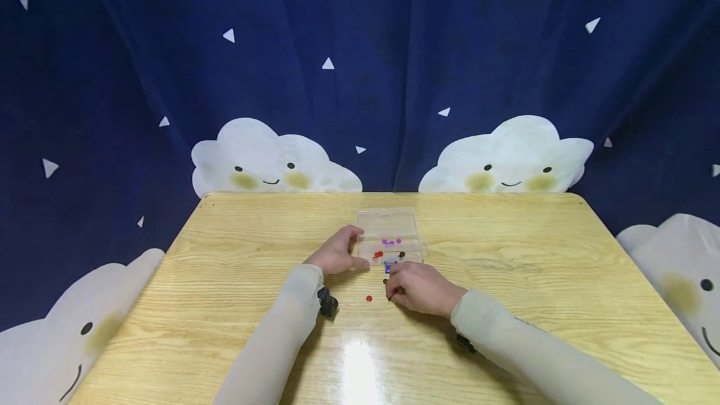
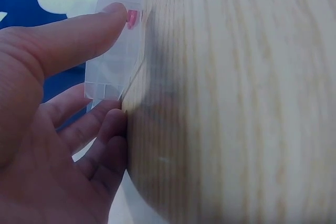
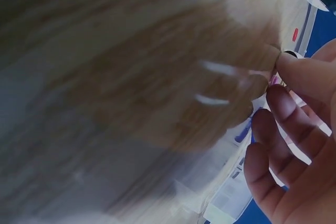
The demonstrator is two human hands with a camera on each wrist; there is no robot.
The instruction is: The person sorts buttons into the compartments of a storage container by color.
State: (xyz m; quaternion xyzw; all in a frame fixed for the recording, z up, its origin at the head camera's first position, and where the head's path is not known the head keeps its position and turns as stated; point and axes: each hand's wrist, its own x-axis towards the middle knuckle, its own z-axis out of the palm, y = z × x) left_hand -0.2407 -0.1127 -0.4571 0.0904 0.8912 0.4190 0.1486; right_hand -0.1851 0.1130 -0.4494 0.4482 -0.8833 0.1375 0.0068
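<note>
A clear plastic divided box (image 1: 365, 244) stands with its lid (image 1: 387, 222) raised at the back. My left hand (image 1: 337, 252) grips its left side, thumb at the front and fingers around the far side. Inside are purple pieces (image 1: 388, 242), red pieces (image 1: 378, 254) and dark pieces (image 1: 402, 254). A blue piece (image 1: 388, 267) shows at the front edge, partly behind my right hand (image 1: 422, 287). That hand is low over the table before the box, its thumb and forefinger pinching a small dark piece (image 1: 389, 299), mostly hidden by the fingertips.
One small red piece (image 1: 369, 298) lies on the wooden table (image 1: 253, 236), left of my right hand. Another dark piece (image 1: 385, 281) is close to my right fingers. Beyond the table's back edge hangs a dark blue curtain (image 1: 360, 17) with clouds on it.
</note>
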